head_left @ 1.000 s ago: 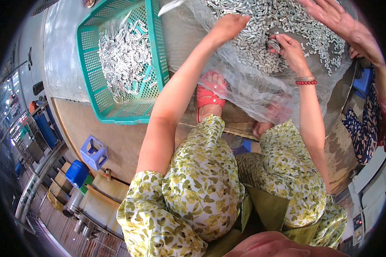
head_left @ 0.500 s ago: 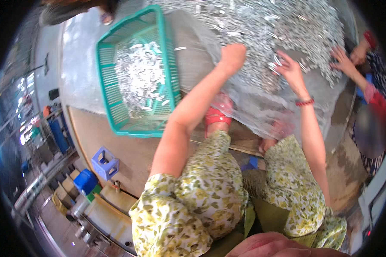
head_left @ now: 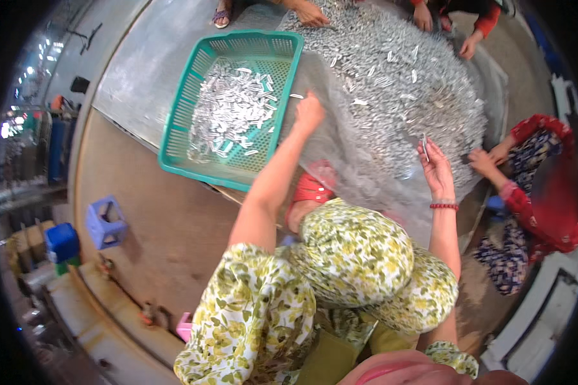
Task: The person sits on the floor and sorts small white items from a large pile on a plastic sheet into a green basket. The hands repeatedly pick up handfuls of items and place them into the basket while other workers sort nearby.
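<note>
My left hand [head_left: 309, 113] is beside the right rim of a green plastic basket [head_left: 293, 70], its fingers curled; whatever they hold is hidden. Next to it, a small silvery metal piece [head_left: 296, 96] lies between the basket and the plastic sheet. Inside the basket is a heap of similar shiny pieces [head_left: 234, 106]. My right hand [head_left: 438, 168], with a red bead bracelet at the wrist, is turned palm up over the near edge of a wide pile of small grey metal parts [head_left: 392, 83]. A slim metal piece [head_left: 425, 147] is pinched at its fingertips.
A translucent plastic sheet [head_left: 331, 141] lies under the pile. Other people's hands reach in at the far side [head_left: 311, 14] and far right [head_left: 472, 45]. A person in red sleeves [head_left: 526, 192] works close on the right. A blue stool [head_left: 106, 222] stands at left.
The whole view has shifted, bringing more people's hands into sight. My left hand has moved left toward the basket. My right hand has turned palm up with a metal piece at its fingertips.
</note>
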Demonstrator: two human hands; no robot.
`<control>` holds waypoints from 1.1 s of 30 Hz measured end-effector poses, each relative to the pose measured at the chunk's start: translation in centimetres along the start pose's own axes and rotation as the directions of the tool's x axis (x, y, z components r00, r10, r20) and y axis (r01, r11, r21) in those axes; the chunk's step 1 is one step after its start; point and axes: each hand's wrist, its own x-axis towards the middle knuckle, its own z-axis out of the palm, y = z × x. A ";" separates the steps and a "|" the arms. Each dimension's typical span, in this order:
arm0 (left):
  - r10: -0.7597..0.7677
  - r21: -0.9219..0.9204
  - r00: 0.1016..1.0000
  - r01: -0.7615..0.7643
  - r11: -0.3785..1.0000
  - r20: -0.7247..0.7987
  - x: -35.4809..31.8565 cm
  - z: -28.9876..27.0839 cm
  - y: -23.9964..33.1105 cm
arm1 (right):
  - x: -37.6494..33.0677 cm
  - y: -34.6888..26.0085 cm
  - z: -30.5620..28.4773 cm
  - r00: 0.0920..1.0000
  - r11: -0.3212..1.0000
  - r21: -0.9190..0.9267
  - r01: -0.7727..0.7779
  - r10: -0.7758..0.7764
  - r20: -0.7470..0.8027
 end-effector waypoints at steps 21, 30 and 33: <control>-0.083 -0.302 0.359 -0.613 0.730 -0.929 -16.8 -25.9 -5.3 | -5.0 4.3 38.6 0.365 -0.365 -0.163 0.917 0.599 0.713; 0.366 0.247 0.318 -0.358 0.900 -0.874 -13.7 -30.4 -14.1 | -10.9 -8.3 32.4 0.649 -0.326 -0.562 0.760 0.336 0.683; 0.039 -0.006 0.857 -0.048 0.999 -0.515 -19.1 -19.1 -16.1 | -13.0 -13.7 24.5 0.750 -0.334 -0.672 0.661 0.297 0.591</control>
